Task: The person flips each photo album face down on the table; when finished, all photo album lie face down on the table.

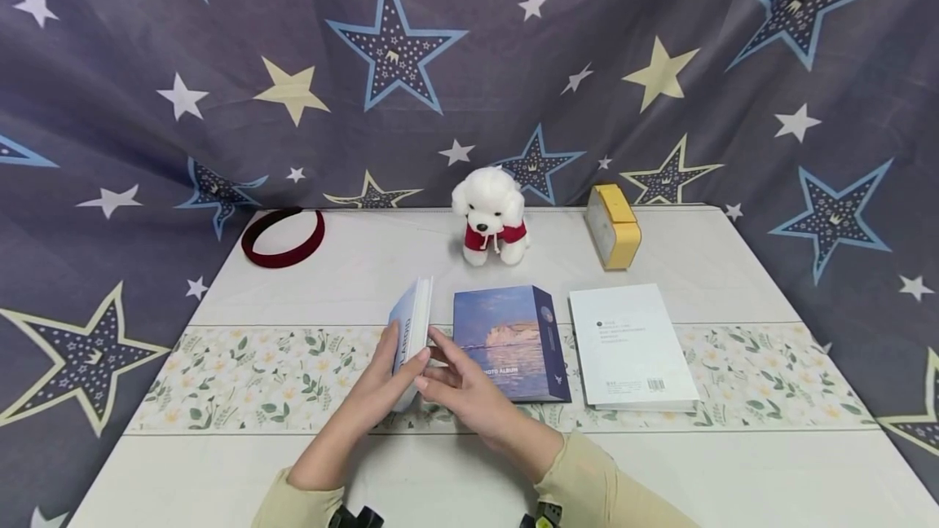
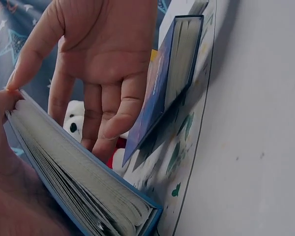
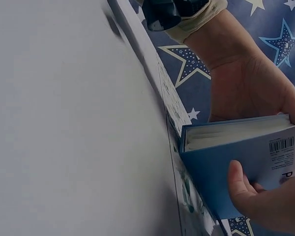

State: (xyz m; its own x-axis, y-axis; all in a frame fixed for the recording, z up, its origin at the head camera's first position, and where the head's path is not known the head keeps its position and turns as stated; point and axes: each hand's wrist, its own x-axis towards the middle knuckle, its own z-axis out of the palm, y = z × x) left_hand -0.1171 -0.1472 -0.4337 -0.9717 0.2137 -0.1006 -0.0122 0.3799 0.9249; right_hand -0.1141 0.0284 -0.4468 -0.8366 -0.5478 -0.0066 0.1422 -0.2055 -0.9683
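Observation:
My left hand (image 1: 374, 388) grips a light blue photo album (image 1: 418, 341), which stands tilted with its lettered spine facing up. In the left wrist view, the page edges of the album (image 2: 83, 167) show between its covers. My right hand (image 1: 473, 393) is at the album's right side, fingers loosely extended; its thumb touches the spine edge close to the left thumb. A barcode is visible on the blue cover in the right wrist view, beside the fingers of the right hand (image 3: 270, 204). Just to the right lies a dark blue photo album (image 1: 502, 341) with a cliff picture.
A white book (image 1: 631, 345) lies right of the dark blue album. Along the back are a dark red headband (image 1: 284, 257), a white plush dog (image 1: 487, 214) in a red top, and a yellow box-like object (image 1: 614, 226). A floral strip (image 1: 293, 373) crosses the white table.

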